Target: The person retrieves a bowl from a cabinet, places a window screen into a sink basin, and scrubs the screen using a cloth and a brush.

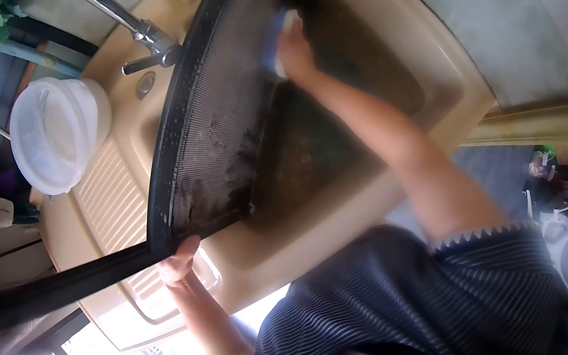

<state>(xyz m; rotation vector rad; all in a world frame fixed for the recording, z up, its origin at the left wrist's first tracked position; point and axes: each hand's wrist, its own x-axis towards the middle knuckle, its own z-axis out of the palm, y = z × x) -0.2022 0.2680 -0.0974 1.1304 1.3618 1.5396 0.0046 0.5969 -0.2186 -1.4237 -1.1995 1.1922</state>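
The left hand (179,262) is closed around the lower corner of a black-framed, dark mesh screen (209,126), thumb over the frame; the screen stands tilted in a beige, smooth-walled sink (457,72), beside a silver metal tap (147,37); the right hand (296,48) is curled around a blurred blue-and-white object (279,67) at the mesh; a round, translucent plastic tub (42,152) rests by the ridged drainboard (108,194).
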